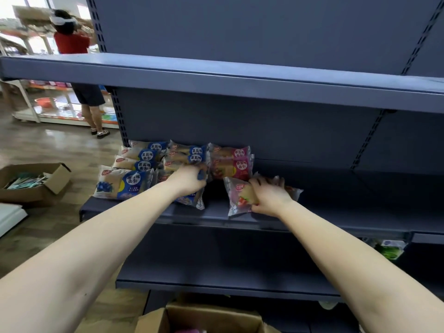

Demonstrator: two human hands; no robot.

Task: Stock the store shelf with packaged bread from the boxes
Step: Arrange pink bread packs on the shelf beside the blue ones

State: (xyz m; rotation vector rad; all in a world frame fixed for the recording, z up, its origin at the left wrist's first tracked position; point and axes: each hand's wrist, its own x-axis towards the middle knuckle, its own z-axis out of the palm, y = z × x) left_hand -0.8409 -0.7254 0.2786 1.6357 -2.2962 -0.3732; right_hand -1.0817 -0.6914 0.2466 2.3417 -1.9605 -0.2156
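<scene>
On the middle shelf (348, 219) of a dark blue store rack lie several blue-labelled bread packs (125, 182) at the left, in rows. To their right stand red-labelled bread packs (230, 164). My left hand (189, 180) grips a blue bread pack (192, 200) at the front of the second row. My right hand (269, 197) holds a red-labelled bread pack (237, 195) lying flat on the shelf, in front of the red stack. An open cardboard box (206, 318) sits below me at the frame's bottom edge.
Another open box (36, 181) with teal packets sits on the wooden floor at the left. The upper shelf (216, 78) and the lower shelf (228, 282) are bare. A green pack (389, 251) hangs at the right under the middle shelf. A person (77, 56) stands beyond the rack's left end.
</scene>
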